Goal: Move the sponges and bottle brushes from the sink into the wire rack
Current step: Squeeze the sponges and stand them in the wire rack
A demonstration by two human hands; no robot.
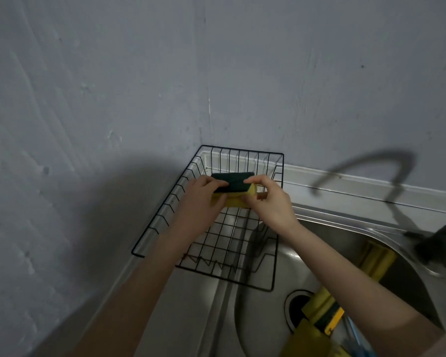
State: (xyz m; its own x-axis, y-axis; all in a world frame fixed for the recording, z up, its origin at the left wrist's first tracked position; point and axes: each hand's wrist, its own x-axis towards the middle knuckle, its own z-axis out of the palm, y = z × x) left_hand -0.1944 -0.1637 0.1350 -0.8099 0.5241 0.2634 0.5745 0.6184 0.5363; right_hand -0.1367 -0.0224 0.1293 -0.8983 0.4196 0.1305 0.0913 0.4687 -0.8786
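A black wire rack [165, 210] stands in the corner left of the steel sink [350, 228]. Both hands hold yellow sponges with dark green scouring tops [233, 180] over the rack's middle. My left hand [201, 199] grips the left end; my right hand [271, 199] pinches the right end. How many sponges are in the stack I cannot tell. More yellow sponges [376, 261] lie in the sink basin, with another [319, 310] near the drain. A thin blue handle [355, 338] shows at the bottom, partly hidden by my right arm.
Grey walls meet in the corner behind the rack. The drain [298, 307] sits at the basin's bottom. A dark, blurred faucet [440, 240] stands at the right edge, casting a curved shadow on the wall. Steel counter runs in front of the rack.
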